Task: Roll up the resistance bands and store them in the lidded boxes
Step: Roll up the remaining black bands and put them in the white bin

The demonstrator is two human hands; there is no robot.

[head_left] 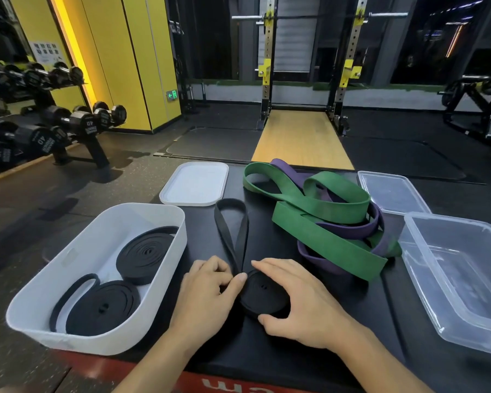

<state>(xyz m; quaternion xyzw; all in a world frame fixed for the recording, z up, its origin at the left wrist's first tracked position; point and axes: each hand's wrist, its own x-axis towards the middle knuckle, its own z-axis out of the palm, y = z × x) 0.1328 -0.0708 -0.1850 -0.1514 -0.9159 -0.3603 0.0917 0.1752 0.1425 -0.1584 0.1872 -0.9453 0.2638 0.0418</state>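
A black resistance band (262, 293) lies partly rolled into a flat coil on the black padded surface, its loose loop (231, 222) stretching away from me. My right hand (301, 302) cups the coil with fingers and thumb around its edge. My left hand (207, 290) pinches the band where the loop meets the coil. The white box (97, 242) at left holds two rolled black bands (145, 255). A wide green band (323, 219) and a purple band (349, 232) lie tangled to the right.
A white lid (194, 183) lies behind the white box. A clear box (459, 273) stands at right with its clear lid (391, 191) behind it. Dumbbell racks (54, 129) stand at left and a squat rack (306, 66) stands beyond the table.
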